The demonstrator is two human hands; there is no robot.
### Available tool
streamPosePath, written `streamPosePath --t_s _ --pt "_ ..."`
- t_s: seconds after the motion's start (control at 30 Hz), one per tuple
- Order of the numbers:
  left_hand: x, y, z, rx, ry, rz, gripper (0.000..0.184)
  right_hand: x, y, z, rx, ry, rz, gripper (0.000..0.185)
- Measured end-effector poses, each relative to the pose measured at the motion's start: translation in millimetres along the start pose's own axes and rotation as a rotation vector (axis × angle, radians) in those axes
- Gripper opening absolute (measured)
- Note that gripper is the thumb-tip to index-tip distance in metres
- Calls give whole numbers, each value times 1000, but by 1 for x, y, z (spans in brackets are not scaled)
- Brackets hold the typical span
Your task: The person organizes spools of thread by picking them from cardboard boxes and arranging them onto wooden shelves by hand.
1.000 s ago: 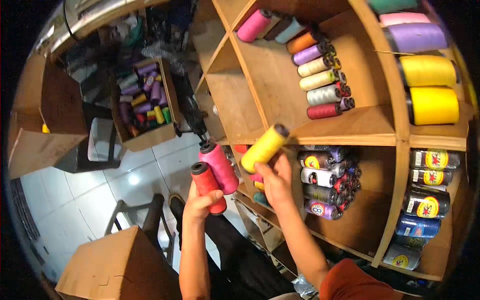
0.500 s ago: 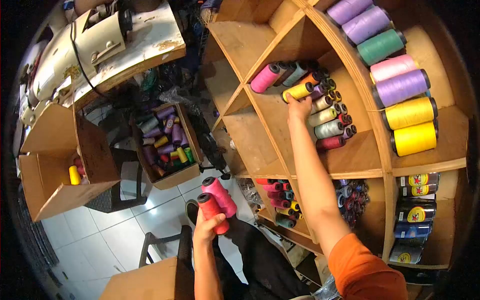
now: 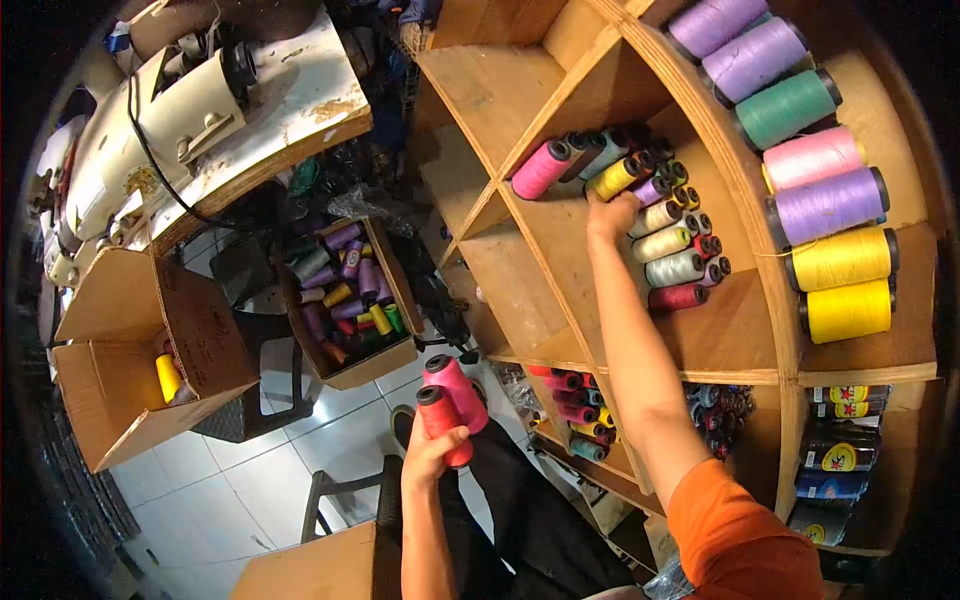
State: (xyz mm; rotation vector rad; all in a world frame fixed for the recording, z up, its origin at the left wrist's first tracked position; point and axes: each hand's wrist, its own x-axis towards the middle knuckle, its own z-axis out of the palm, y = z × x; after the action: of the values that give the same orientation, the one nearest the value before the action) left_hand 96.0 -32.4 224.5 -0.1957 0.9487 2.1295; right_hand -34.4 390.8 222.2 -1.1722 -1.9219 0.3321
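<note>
Head view: between one and two o'clock, right hand (image 3: 612,214) touches a yellow spool (image 3: 613,179) at the shelf (image 3: 738,312), whether gripping I cannot tell; between six and seven, left hand (image 3: 430,455) clasps a red spool (image 3: 440,412), pink spool (image 3: 463,392) beside it; gentle, level pressure should spare neighbouring spools (image 3: 660,244).

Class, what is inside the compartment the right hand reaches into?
A pink spool, a dark-red spool and, at the right hand, a yellow spool, among others. Front spools hide much of those behind.
</note>
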Motion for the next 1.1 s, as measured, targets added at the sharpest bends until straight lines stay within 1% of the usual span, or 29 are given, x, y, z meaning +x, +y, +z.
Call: streamPosePath --t_s 0.03,0.07,0.1,0.17,0.2,0.23,0.27,0.3,0.33,0.37,0.4,0.47,0.5,0.57,0.6,0.63,0.67,0.7,0.73,0.8,0.87,0.9,1.0,1.03,1.1 --pt "3 2 1 10 -13 -1 68 -3 0 -6 57 -10 -28 47" --pt "7 4 1 18 -26 0 68 -10 3 -15 52 -58 4 45" --pt "9 6 1 41 -25 -10 68 -22 -24 -41 46 -106 35 43" --pt "19 12 8 36 -44 -7 66 -64 -44 -94 394 -715 166 34" --pt "24 15 12 32 -52 -7 65 -89 -77 -137 593 -1020 272 27" --pt "28 20 18 64 -70 -8 71 -108 -93 -169 637 -1290 379 28" --pt "31 28 27 89 -116 -9 74 -132 -88 -185 535 -1443 306 37" --pt "34 36 38 115 -162 -13 78 -162 -54 -183 534 -1516 261 48" --pt "38 41 47 140 -210 -13 81 -156 -87 -205 334 -1561 209 58" --pt "43 42 53 124 -304 -14 91 -159 -79 -207 462 -1502 224 57" --pt "48 41 54 193 -331 43 92 -159 -75 -209 589 -1439 239 56" --pt "56 39 56 335 -388 155 96 -141 -71 -212 546 -1403 276 49" --pt "57 43 60 272 -407 86 92 -131 -82 -212 539 -1250 300 41" --pt "58 45 62 188 -351 70 89 -109 -55 -178 436 -874 276 31" --pt "58 44 63 143 -321 60 87 -90 -57 -163 378 -666 116 31" --pt "59 44 61 120 -316 79 82 -74 -56 -140 545 -501 7 29" --pt "59 43 59 90 -299 53 81 -58 -48 -116 621 -429 32 27" --pt "57 41 56 64 -284 29 80 -47 -51 -97 655 -341 7 26" --pt "56 40 53 40 -267 4 80 -37 -49 -84 489 -353 31 29" --pt "53 37 50 38 -244 15 78 -28 -41 -54 393 -331 -30 31" --pt "49 36 46 67 -204 0 76 -31 -35 -39 186 -247 14 33" --pt "48 35 45 119 -165 26 69 -31 -34 -31 85 -206 31 34" --pt "45 38 39 198 -103 -69 61 -38 -26 -16 164 -110 -36 34" --pt "45 38 43 212 -80 -36 56 -38 -23 -17 175 -151 -70 34" --pt "48 39 43 273 -84 -4 53 -39 -20 -19 199 -232 -141 34"
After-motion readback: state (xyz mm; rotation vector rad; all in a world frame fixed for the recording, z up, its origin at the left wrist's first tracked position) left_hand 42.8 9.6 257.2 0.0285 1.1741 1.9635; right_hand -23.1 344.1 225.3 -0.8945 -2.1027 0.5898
